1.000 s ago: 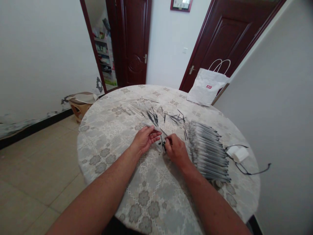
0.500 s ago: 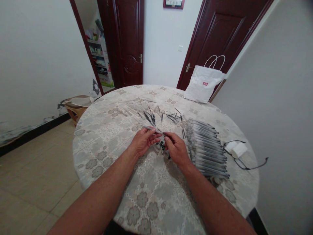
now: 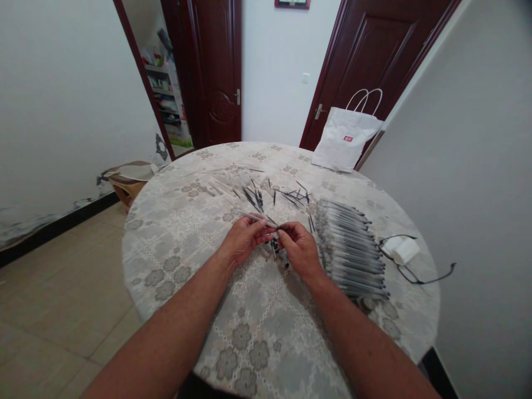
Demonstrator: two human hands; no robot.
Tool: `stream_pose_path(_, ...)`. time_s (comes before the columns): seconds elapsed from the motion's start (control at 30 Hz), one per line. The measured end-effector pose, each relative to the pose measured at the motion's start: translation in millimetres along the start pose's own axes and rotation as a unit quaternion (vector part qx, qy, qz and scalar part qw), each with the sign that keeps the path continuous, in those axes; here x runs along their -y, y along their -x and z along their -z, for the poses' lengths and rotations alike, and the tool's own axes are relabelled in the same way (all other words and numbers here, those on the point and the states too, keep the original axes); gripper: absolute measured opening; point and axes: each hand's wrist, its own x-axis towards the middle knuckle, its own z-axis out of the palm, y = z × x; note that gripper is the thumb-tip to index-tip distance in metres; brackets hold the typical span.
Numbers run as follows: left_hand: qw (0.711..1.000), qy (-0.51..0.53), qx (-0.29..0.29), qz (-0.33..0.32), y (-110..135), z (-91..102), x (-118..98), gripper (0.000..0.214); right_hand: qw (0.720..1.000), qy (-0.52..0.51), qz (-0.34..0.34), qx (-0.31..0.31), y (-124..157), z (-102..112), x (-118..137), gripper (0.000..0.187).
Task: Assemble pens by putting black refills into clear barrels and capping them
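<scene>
My left hand (image 3: 244,240) is closed around a clear pen barrel (image 3: 254,218) whose end sticks out to the upper left. My right hand (image 3: 300,249) pinches a small dark pen part at the barrel's near end, fingertips of both hands touching. Small black caps (image 3: 275,245) lie on the cloth just below the fingers. Loose black refills (image 3: 296,197) and clear barrels (image 3: 224,184) are scattered beyond the hands. A long row of assembled pens (image 3: 351,252) lies to the right of my right hand.
The round table (image 3: 257,338) has a floral lace cloth. A white paper bag (image 3: 344,141) stands at the far edge. Glasses (image 3: 419,271) and a white box (image 3: 403,252) lie at the right. A stool (image 3: 127,180) stands on the floor at the left, with dark doors behind.
My right hand has lifted off the cloth and come up to the left hand, so the fingertips now meet at the barrel's end. The view shifted slightly.
</scene>
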Motion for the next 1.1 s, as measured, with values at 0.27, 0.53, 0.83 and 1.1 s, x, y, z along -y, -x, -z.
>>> stream_pose_path(0.27, 0.999, -0.050, 0.001, -0.004, 2, -1.9, -1, 0.031, 0.996, 0.075, 0.034, -0.015, 1, 2, 3, 0.021)
stream_pose_path(0.53, 0.998, -0.061, -0.008, -0.002, 2, -1.5, -2, 0.030, 0.993, 0.113, 0.038, -0.015, 4, 4, 8, 0.029)
stream_pose_path(0.83, 0.997, -0.076, 0.021, -0.010, 2, -1.3, 2, 0.028, 0.987, 0.159, 0.010, 0.005, 3, 7, 7, 0.042)
stream_pose_path(1.1, 0.997, -0.073, 0.023, -0.016, 0, 1.9, 4, 0.029, 0.973, 0.216, 0.084, -0.002, 7, 8, 10, 0.023)
